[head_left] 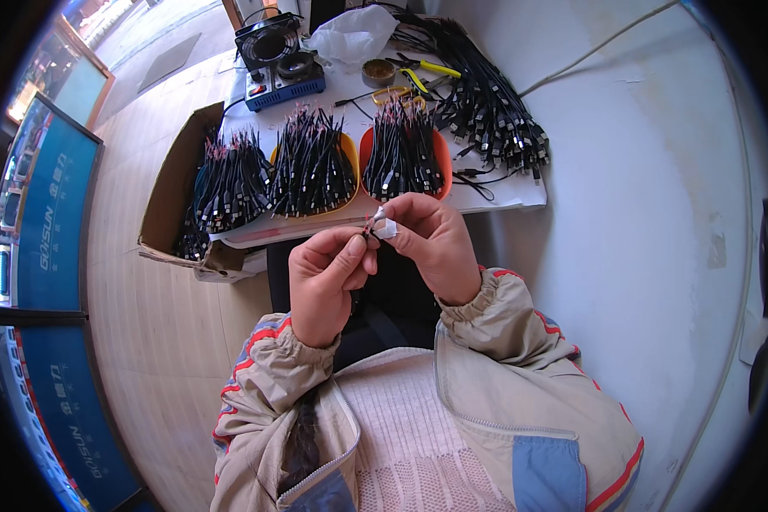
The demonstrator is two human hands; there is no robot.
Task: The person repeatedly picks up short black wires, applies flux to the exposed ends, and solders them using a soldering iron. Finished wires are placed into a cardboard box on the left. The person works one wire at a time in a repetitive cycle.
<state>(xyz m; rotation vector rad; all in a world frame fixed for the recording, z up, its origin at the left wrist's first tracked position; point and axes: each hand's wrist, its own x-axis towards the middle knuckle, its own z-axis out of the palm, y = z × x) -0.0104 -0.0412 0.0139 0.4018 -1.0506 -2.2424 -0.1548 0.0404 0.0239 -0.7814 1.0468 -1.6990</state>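
Observation:
Both hands meet in front of my lap, just off the table's near edge. My left hand [328,277] is closed in a pinch on a thin black cable [367,232] with a reddish wire end. My right hand [435,247] pinches at the same wire end from the other side. A white patch, perhaps tape, shows at its fingertips, but I cannot make out its kind. Beyond my hands, bundles of black cables with bare pinkish wire ends stand upright in an orange-red container [442,162] and a yellow container [348,154].
More cables [230,183] stand at the left beside a cardboard box [166,205]. On the white table [529,194] are a small blue electric stove [273,64], a round tin [379,72], yellow-handled pliers [435,68], a plastic bag [350,36] and a heap of USB cables [495,111]. A white wall [631,213] borders the right.

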